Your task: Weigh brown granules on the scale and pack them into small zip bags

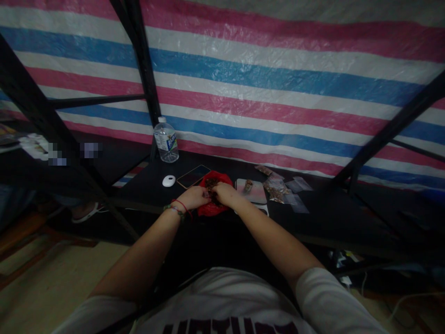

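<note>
A red bag [212, 195] sat just left of the middle of the frame, on the near edge of a black table [320, 213], and it was full of small brown pieces. Both hands were in it. The left hand [194, 197], with a red cord and a beaded band at the wrist, had its fingers curled onto the bag's left side, pinching at the plastic or the pieces; the dim light kept me from telling which. The right hand [224, 192] lay over the bag's mouth with its fingers bent down among the brown pieces, and whether it had closed on any I could not tell.

Just right of the bag was a pale flat tray [255, 191] with a little brown heap on it. Further right lay several small clear packets [280, 188], some with brown filling, some flat. Left of the bag rested a dark phone [193, 176], then a white mouse [168, 181]. Behind those, toward upper left, stood a clear water bottle [166, 140] beside a black post [141, 60]. A sheet striped pink, blue and white [278, 69] filled the whole top of the frame.
</note>
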Motion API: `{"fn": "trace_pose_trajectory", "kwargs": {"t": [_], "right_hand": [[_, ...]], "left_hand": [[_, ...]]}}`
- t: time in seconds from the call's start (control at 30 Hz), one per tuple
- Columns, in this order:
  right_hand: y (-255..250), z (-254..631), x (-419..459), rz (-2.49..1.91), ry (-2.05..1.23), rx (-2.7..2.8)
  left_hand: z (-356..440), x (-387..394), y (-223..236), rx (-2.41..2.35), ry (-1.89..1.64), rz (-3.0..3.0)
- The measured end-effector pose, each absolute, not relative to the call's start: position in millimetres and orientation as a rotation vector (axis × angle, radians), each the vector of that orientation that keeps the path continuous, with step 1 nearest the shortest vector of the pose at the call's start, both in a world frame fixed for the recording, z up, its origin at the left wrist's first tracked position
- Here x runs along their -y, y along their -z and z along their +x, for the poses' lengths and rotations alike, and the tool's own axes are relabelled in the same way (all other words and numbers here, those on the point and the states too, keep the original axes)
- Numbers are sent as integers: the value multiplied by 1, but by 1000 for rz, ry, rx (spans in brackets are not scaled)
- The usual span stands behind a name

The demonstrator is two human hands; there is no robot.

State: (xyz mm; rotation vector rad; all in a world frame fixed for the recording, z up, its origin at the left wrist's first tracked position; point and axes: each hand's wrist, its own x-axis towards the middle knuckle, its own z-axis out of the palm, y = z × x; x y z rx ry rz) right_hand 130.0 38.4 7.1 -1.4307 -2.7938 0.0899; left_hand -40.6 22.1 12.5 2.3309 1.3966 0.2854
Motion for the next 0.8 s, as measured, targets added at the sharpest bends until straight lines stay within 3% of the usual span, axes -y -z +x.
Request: {"fn": "trace_pose_trajectory", "kwargs": {"t": [0.8], "right_hand": [[-11,139,-35,-1483,-119,2710]], "left_hand": [[-42,-23,-10,-1377,-300,2317]]}}
